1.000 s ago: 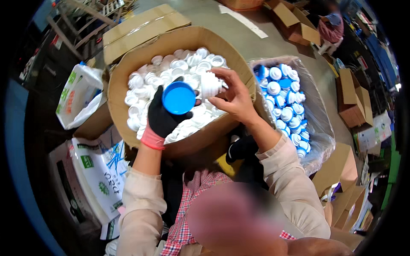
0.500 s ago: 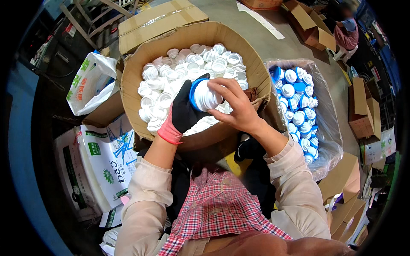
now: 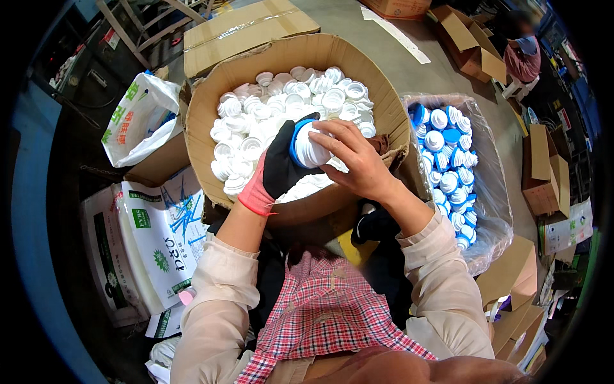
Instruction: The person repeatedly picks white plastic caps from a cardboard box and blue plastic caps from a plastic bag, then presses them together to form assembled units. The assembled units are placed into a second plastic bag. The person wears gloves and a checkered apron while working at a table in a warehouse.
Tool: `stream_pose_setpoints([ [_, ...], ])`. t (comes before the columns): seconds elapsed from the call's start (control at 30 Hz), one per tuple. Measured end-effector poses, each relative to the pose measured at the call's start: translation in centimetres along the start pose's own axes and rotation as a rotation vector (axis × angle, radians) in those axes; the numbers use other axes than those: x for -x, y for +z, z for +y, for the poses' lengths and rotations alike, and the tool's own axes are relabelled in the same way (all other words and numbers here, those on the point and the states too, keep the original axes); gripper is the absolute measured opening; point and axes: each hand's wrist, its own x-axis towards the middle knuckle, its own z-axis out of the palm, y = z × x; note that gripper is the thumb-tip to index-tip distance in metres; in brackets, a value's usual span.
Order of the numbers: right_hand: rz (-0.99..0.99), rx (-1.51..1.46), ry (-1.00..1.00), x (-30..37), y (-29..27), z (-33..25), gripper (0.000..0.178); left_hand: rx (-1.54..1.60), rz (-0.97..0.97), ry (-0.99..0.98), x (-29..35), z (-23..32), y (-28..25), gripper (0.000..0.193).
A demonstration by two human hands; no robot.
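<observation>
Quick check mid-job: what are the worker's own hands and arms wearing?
The left hand wears a black glove with a pink cuff edged in brighter red. The right hand is ungloved. Loose, wrinkled light-beige sleeves end partway along both forearms.

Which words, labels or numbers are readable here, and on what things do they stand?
Wording left unquoted.
White bag: green and orange lettering.
White sheet: green and black lettering.
White paper at right: too small to read.
Held blue-and-white piece: no text visible.
</observation>
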Motion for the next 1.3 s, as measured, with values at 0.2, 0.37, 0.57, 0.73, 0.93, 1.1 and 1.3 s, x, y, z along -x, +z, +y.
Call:
stream_pose_setpoints([
  [0.2,-0.015,0.011,0.002,0.1,-0.1,0.0,0.073,0.101,-0.009,-0.075,-0.3,1.6,0.1,0.066],
  [0.37,-0.021,0.007,0.006,0.0,-0.2,-0.2,0.073,-0.207,-0.065,0.094,0.0,0.8,0.0,0.048],
  [0.57,0.002,0.036,0.011,0.2,0.0,0.0,0.071,0.468,0.026,-0.299,0.0,1.2,0.7,0.057],
  [0.73,0.003,-0.113,0.112,0.3,-0.5,0.3,0.065,0.235,-0.011,-0.37,-0.1,2.5,-0.2,0.065],
  [0.93,-0.023,-0.594,0.506,1.7,0.1,3.3,0.058,0.069,0.039,-0.3,0.0,-0.5,0.1,0.048],
  [1.1,-0.051,-0.655,0.715,1.3,-0.6,3.4,0.043,-0.144,0.167,-0.277,0.6,-0.5,2.1,0.037],
  [1.3,0.024,-0.791,0.771,1.5,-0.1,4.2,0.036,0.207,0.173,-0.373,0.3,0.1,2.2,0.029],
])
